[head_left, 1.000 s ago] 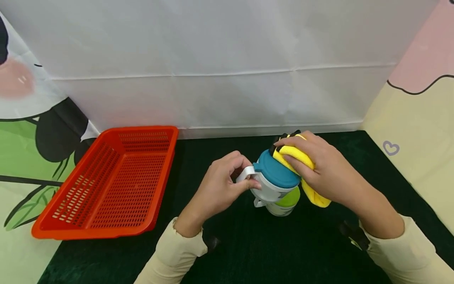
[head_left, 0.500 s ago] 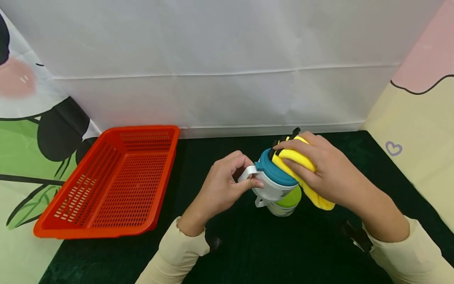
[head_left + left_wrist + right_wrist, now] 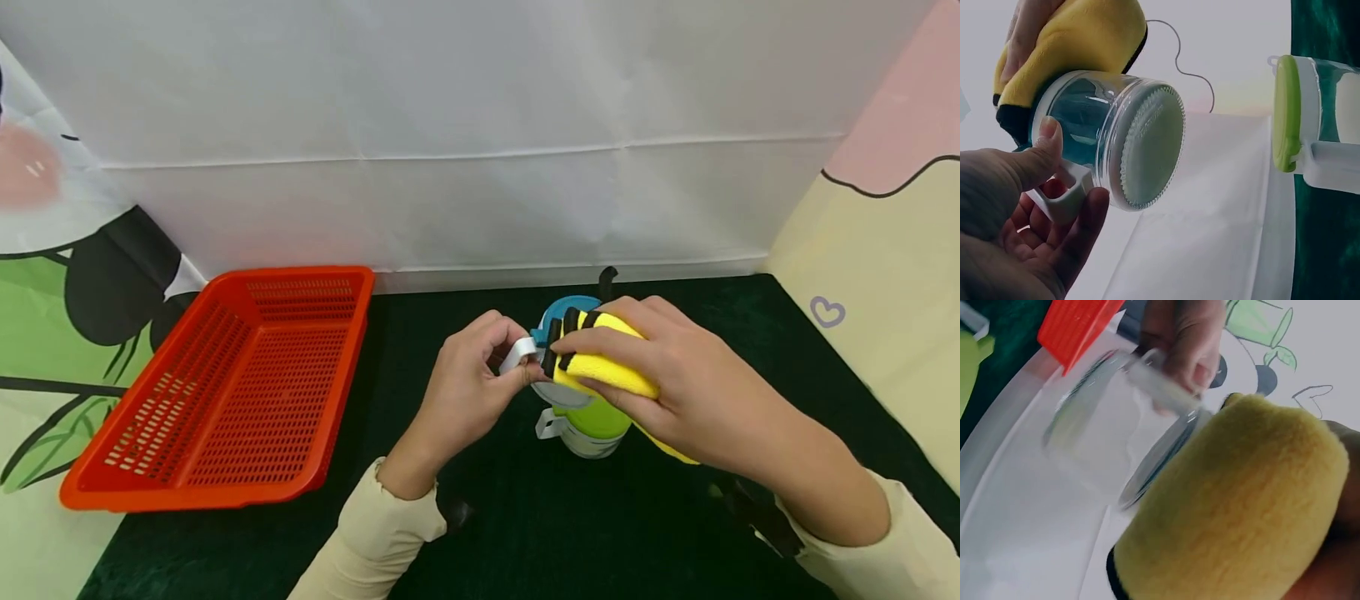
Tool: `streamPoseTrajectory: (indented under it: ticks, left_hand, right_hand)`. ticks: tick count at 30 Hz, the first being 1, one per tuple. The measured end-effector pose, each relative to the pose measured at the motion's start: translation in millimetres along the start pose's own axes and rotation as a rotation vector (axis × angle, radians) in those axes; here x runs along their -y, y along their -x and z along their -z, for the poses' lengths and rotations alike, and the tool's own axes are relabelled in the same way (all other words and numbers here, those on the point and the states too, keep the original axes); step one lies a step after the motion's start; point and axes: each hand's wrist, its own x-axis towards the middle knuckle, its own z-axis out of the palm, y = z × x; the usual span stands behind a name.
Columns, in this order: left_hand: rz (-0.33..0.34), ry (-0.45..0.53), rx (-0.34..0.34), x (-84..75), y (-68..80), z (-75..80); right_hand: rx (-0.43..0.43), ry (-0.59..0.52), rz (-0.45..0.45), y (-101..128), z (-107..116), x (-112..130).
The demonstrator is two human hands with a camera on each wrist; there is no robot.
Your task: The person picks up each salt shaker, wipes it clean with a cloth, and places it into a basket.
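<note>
My left hand [image 3: 472, 383] grips the white handle [image 3: 1066, 197] of a clear jar [image 3: 1085, 106] with a blue lid [image 3: 573, 307]. The jar is tilted in the air, its ribbed round base showing in the left wrist view. My right hand [image 3: 675, 383] holds a folded yellow cloth [image 3: 611, 367] with black edging against the lid end of the jar. In the head view the cloth covers much of the lid and jar. Below the held jar, a second jar [image 3: 592, 442] with a green lid [image 3: 1286, 112] and its own white handle stands upright on the table.
An orange-red perforated basket [image 3: 247, 392] stands on the left of the dark green tabletop [image 3: 570, 542]. A white backdrop [image 3: 450, 217] rises behind the table, with printed sheets at both sides.
My right hand has drawn the cloth left and toward me across the lid, close to the handle side. The left hand keeps hold of the handle, and the jar has tipped slightly.
</note>
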Motion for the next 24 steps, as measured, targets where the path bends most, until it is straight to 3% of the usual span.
streamPoseTrajectory:
  ticks: [3, 8, 13, 18, 24]
  left_hand:
    - [0.005, 0.015, -0.012, -0.4, 1.0, 0.5]
    - [-0.009, 0.031, 0.004, -0.1, 1.2, -0.6]
    - [-0.039, -0.003, 0.05, 0.0, 1.6, -3.1]
    - [-0.01, -0.033, 0.03, 1.4, 1.8, -4.5]
    - [0.045, -0.047, -0.041, 0.4, 0.7, 1.2]
  right_hand:
    - [-0.024, 0.006, -0.012, 2, -1, -6]
    - [-0.048, -0.025, -0.104, -6, -3, -29]
    - [0.021, -0.087, -0.173, -22, -4, -33]
    - [0.078, -0.032, -0.095, -23, -8, -16]
    - [0.023, -0.109, -0.033, -9, -15, -12]
